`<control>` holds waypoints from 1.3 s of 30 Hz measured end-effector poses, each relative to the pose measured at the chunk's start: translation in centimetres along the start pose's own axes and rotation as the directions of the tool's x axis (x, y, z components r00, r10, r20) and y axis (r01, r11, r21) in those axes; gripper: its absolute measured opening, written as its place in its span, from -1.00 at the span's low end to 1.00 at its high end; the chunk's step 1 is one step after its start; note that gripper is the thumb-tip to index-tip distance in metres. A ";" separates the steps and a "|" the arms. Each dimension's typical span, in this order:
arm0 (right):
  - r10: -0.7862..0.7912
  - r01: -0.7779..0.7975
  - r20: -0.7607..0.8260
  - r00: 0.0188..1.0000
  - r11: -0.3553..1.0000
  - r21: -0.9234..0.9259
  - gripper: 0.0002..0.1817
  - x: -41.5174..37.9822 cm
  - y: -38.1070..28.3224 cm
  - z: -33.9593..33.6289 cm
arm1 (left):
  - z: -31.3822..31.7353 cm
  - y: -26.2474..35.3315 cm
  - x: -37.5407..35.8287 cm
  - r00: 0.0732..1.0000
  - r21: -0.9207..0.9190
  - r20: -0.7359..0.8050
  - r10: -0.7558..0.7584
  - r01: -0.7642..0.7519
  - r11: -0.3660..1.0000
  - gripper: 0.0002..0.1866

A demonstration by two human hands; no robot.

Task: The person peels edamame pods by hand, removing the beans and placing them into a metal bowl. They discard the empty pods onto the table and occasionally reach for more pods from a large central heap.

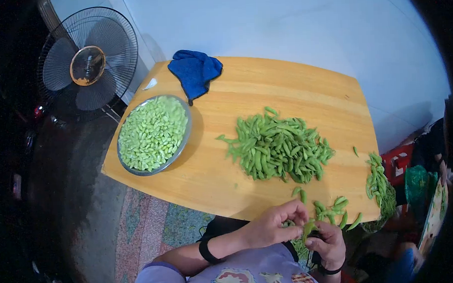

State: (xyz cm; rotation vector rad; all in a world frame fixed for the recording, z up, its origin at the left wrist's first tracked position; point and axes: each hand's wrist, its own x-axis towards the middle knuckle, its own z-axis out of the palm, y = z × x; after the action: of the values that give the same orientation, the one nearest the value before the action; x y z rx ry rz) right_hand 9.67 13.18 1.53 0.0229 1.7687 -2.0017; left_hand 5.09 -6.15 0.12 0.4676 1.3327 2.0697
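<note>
My right hand (329, 245) pinches a green soybean pod (309, 229) between thumb and fingers, over the table's front edge. Close beside it, my left hand (279, 223) has curled fingers, with a bit of green showing in the palm that I cannot make out clearly. Several loose pods (333, 207) lie just beyond my hands. Farther back is a large heap of pods (281, 147). At the left, a round metal basin (185, 143) holds shelled green beans (154, 134).
A blue cloth (195, 72) and a white scrap (150, 84) lie at the back left of the wooden table (294, 79). A fan (89, 61) stands beyond the left corner. Another pod pile (376, 178) sits at the right edge, near a red stool (399, 160) and a person's arm (442, 166).
</note>
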 end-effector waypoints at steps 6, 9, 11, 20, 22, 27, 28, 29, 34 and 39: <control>-0.199 0.013 -0.352 0.915 0.884 -0.467 -0.57 -3.0 -0.2 -3.8 | 1.6 -1.4 1.5 0.978 0.329 0.120 -0.173 0.125 0.936 -0.90; -0.349 0.125 -0.572 0.742 0.911 -0.394 -0.59 -5.2 -0.7 -5.1 | 2.0 -2.7 2.5 0.990 0.608 0.015 0.143 -0.122 0.785 -0.84; -0.439 0.262 -0.589 0.679 0.894 -0.364 -0.59 -5.9 0.0 -6.3 | 0.2 1.3 1.3 0.981 0.641 -0.028 0.192 -0.129 0.757 -0.84; -0.216 0.132 -0.530 0.820 0.972 -0.193 -0.74 -3.7 0.7 -3.8 | -17.6 15.1 -8.0 0.520 0.865 -0.297 0.801 0.502 -0.005 -0.91; -0.190 0.098 -0.550 0.813 0.976 -0.192 -0.77 -3.1 0.6 -3.3 | -19.0 15.6 -9.0 0.637 0.810 -0.241 0.732 0.548 -0.210 -0.88; -0.183 0.137 -0.532 0.827 0.983 -0.125 -0.79 -3.2 1.6 -3.5 | -17.6 15.7 -8.4 0.563 0.786 -0.521 0.642 0.610 0.104 -0.69; -0.176 0.130 -0.557 0.812 0.984 -0.122 -0.79 -3.6 1.7 -3.5 | -17.4 15.6 -8.5 0.586 0.783 -0.472 0.659 0.622 0.009 -0.65; -0.197 0.131 -0.535 0.822 0.979 -0.158 -0.79 -3.6 1.5 -3.4 | -17.7 15.7 -8.6 0.588 0.790 -0.492 0.642 0.612 0.044 -0.57; -0.248 0.165 -0.521 0.817 0.965 -0.202 -0.75 -3.4 1.8 -3.1 | -16.0 15.7 -7.1 0.582 0.672 -0.208 0.786 0.669 -0.317 -0.60; -0.202 0.103 -0.528 0.825 0.972 -0.211 -0.78 -4.2 1.6 -3.1 | -17.4 17.0 -7.8 0.332 0.755 -0.430 0.840 0.642 0.132 -0.68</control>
State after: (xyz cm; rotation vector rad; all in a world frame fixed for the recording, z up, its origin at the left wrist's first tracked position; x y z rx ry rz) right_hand 13.11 17.40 0.79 0.4575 2.3636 -2.0792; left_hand -4.71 -28.27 8.30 -0.4242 3.7077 0.7643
